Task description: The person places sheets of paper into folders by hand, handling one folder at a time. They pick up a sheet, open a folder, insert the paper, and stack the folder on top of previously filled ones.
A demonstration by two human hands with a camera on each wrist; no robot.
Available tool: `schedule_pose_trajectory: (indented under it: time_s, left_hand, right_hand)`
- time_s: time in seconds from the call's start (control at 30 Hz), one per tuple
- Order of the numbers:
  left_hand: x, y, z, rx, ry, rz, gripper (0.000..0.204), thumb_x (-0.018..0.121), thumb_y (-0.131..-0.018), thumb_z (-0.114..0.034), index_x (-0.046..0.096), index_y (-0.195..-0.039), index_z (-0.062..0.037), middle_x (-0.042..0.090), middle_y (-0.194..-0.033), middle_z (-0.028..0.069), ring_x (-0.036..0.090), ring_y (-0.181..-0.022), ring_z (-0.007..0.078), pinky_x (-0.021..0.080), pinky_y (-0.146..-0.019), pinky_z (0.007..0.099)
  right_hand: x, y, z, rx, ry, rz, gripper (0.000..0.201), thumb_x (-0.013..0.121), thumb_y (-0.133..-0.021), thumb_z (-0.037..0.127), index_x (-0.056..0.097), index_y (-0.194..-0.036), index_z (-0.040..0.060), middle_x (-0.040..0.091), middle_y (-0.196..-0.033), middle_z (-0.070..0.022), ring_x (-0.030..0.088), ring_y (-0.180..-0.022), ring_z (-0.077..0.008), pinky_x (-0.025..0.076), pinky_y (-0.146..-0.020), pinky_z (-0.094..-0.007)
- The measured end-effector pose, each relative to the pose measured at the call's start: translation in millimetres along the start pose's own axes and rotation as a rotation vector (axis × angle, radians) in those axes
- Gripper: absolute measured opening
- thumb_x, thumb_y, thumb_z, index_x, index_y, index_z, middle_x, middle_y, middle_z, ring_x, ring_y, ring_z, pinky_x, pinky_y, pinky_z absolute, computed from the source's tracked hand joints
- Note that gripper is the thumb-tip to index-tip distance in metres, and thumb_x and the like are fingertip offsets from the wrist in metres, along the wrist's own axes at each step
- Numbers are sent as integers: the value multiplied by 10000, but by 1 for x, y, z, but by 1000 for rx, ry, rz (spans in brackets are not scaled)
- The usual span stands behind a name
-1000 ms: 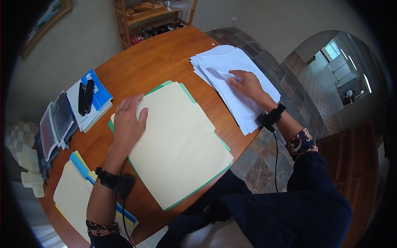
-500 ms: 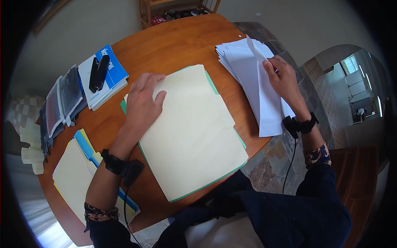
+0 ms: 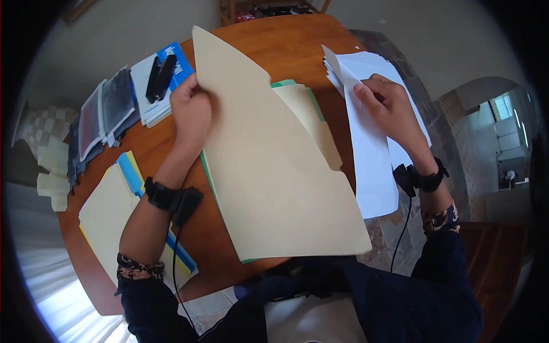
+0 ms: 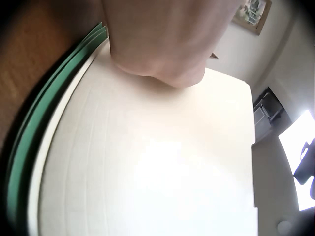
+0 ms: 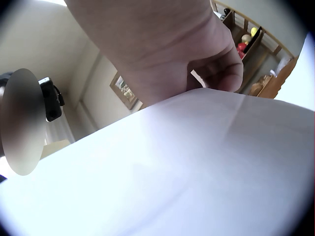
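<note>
A cream folder [image 3: 269, 166] is tilted up off the pile, pinched at its upper left edge by my left hand [image 3: 192, 114]. Beneath it lie more cream and green folders [image 3: 317, 123]. In the left wrist view the cream folder [image 4: 147, 162] fills most of the picture below the left hand [image 4: 162, 44], beside green folder edges [image 4: 51, 93]. My right hand [image 3: 394, 111] pinches a lifted white sheet [image 3: 369, 166] over the stack of white paper [image 3: 409, 77]. The right wrist view shows the right hand [image 5: 172, 54] gripping the top edge of that sheet [image 5: 162, 167].
Cream, yellow and blue folders [image 3: 108, 211] lie at the table's left. Behind them are zip pouches [image 3: 108, 108] and a blue and white notebook [image 3: 140, 74] with a black stapler [image 3: 160, 79] on top. The wooden table [image 3: 251, 40] curves at its far edge.
My left hand has gone from resting on the top folder to gripping and lifting it. The right hand, earlier lying on the paper stack, has taken hold of a sheet and raised it.
</note>
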State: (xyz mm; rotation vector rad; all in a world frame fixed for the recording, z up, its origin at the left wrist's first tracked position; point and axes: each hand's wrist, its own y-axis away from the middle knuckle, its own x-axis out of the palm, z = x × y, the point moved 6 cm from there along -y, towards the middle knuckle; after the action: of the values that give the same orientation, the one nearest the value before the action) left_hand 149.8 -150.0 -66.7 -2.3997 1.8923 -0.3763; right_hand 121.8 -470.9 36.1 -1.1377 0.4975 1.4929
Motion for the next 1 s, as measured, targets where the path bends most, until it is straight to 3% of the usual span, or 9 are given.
schedule_pose_trajectory:
  time_s: [0.1,0.17,0.27,0.37,0.4,0.47,0.53,0.57,1.0]
  left_hand:
    - [-19,-11,11,113,184,18,299,379,-811,113,651,-885,15,657,-838,39,601,-795,122,480,-779,270]
    - [-23,-11,9,186,386,109,171,473,-874,65,604,-864,-45,621,-793,42,609,-782,174,497,-824,331]
    - [-22,-11,5,265,502,277,92,609,-937,-114,558,-862,-106,581,-764,35,618,-797,203,502,-864,368]
    - [-22,-9,6,253,605,451,163,669,-942,-188,547,-858,-122,579,-762,30,623,-825,199,507,-880,376]
    - [-18,-4,-2,239,634,487,168,675,-938,-192,547,-856,-122,582,-763,29,623,-832,197,508,-882,377]
    - [-17,5,-5,136,581,332,171,690,-928,-203,555,-861,-121,586,-760,19,622,-838,184,512,-881,373]
    - [-23,-6,7,60,617,457,174,687,-928,-226,560,-877,-118,590,-775,20,619,-859,184,502,-904,367]
    - [-20,-8,14,-19,651,585,182,684,-928,-250,566,-894,-115,594,-790,21,616,-879,184,493,-927,360]
    - [-41,-22,54,-50,592,608,309,666,-925,-396,570,-973,-107,619,-932,69,590,-1062,240,424,-1016,358]
  right_hand:
    - [37,-8,37,-90,-19,70,286,615,-927,225,733,-937,-36,670,-783,-176,622,-651,-275,487,-646,-371]
    - [64,-13,61,-111,-30,85,289,615,-921,234,738,-906,-27,684,-807,-192,642,-671,-308,499,-665,-398]
    - [97,-13,86,-158,-81,267,350,625,-912,254,696,-1092,-38,708,-905,-187,666,-802,-339,522,-780,-419]
    - [95,-2,90,-330,-125,245,382,652,-897,268,680,-1143,-23,696,-1027,-190,653,-911,-336,507,-825,-412]
    - [91,3,88,-378,-49,323,492,678,-889,307,613,-1290,30,619,-1258,-205,584,-1165,-343,458,-981,-440]
    - [96,18,73,-399,19,356,547,693,-883,330,570,-1354,81,545,-1365,-187,487,-1286,-342,390,-1067,-470]
    - [113,33,52,-323,97,479,691,726,-849,403,486,-1459,183,355,-1570,-136,254,-1487,-335,192,-1210,-539]
    - [115,37,51,-326,92,481,691,726,-849,403,486,-1459,183,355,-1570,-136,254,-1487,-335,192,-1210,-539]
    - [140,36,90,-512,57,394,668,712,-839,453,544,-1393,120,419,-1508,-201,329,-1444,-362,223,-1189,-539]
